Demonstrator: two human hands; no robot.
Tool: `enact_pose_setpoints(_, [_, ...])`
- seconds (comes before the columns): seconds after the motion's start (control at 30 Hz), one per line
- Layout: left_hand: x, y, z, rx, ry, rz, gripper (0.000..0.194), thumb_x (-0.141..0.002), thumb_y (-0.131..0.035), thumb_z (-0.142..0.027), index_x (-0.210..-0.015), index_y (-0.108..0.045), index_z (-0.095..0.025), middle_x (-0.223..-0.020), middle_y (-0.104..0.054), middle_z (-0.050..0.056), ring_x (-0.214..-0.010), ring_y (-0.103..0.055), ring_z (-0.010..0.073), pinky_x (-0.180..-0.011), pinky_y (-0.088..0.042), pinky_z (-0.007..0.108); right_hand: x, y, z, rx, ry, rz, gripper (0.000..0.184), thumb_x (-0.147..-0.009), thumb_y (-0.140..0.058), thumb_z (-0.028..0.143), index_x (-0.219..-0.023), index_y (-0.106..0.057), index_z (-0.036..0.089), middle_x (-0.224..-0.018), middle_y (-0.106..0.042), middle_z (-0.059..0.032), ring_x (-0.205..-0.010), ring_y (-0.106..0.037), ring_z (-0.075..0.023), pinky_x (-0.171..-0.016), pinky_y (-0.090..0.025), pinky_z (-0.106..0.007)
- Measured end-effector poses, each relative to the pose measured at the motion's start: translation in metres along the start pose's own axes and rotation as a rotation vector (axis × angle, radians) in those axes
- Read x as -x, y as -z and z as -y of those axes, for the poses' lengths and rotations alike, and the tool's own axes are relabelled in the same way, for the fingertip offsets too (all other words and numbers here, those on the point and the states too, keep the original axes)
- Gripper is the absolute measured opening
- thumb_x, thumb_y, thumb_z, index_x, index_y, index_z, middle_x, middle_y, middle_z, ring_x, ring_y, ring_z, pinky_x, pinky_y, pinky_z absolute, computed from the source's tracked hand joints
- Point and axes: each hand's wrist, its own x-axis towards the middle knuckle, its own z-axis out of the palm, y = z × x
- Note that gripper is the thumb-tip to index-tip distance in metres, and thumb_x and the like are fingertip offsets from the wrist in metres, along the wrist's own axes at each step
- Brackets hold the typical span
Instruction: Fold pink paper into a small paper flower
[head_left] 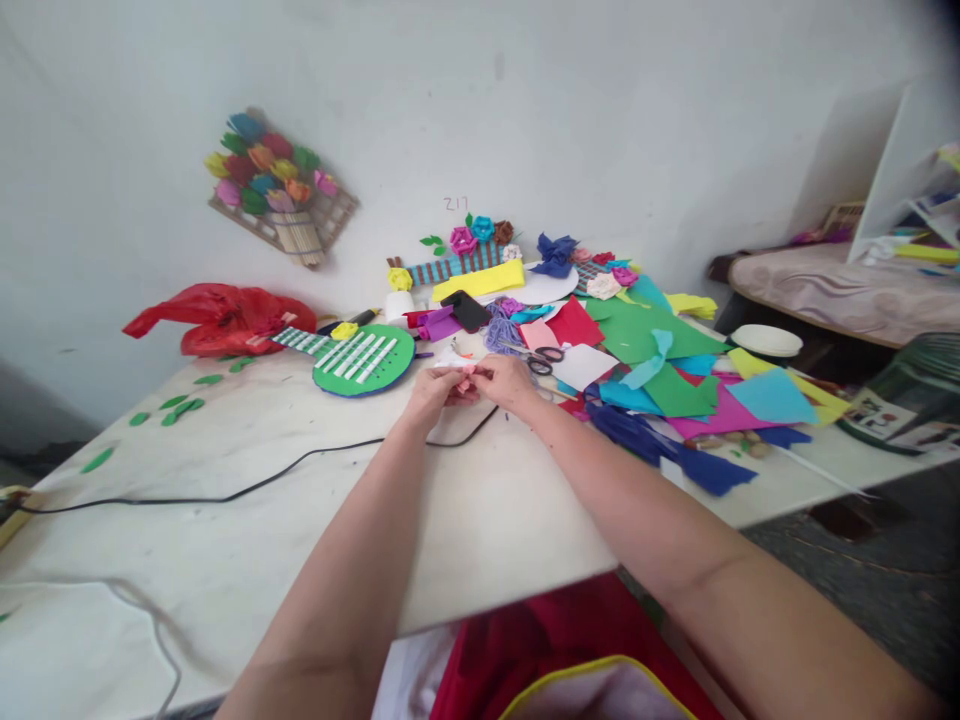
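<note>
My left hand (433, 392) and my right hand (501, 380) meet over the middle of the table, fingers pinched. Between their fingertips is a small pink paper piece (468, 371), partly hidden by the fingers. Just right of my right hand lies a pair of dark-handled scissors (541, 364). To the left is a green guitar-shaped craft (367, 362) with white strips and a yellow paper flower (345, 330) on it. Purple yarn (501, 332) and a black phone (465, 311) lie beyond my hands.
Coloured paper sheets (637, 325) pile up on the right, near a large glass jar (911, 395). A black cord (247, 492) crosses the table (300, 560). A red plastic bag (225, 312) and green paper leaves (180, 410) lie on the left. Paper flowers (480, 232) stand by the wall.
</note>
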Motion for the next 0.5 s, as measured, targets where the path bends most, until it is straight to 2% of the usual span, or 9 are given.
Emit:
enact_pose_setpoints(0.23, [0.0007, -0.0027, -0.0012, 0.020, -0.008, -0.027, 0.014, -0.058, -0.064, -0.021, -0.067, -0.065, -0.010, -0.056, -0.063, 0.004, -0.051, -0.060, 0.0147, -0.057, -0.053, 0.030, 0.0001, 0.0001, 0.0014, 0.041, 0.009, -0.002, 0.023, -0.078, -0.050, 0.029, -0.068, -0.068, 0.019, -0.074, -0.067, -0.0041, -0.065, -0.053, -0.0138, -0.055, -0.030, -0.025])
enact_pose_setpoints(0.5, [0.0014, -0.0047, -0.0026, 0.035, -0.011, -0.011, 0.022, -0.056, -0.069, -0.021, -0.075, -0.065, -0.010, -0.059, -0.065, 0.004, -0.054, -0.060, 0.0130, -0.060, -0.052, 0.027, -0.0007, -0.0010, -0.0060, 0.054, 0.078, -0.044, 0.023, -0.078, -0.049, 0.027, -0.072, -0.069, 0.018, -0.076, -0.067, -0.0050, -0.066, -0.055, -0.0146, -0.057, -0.033, -0.026])
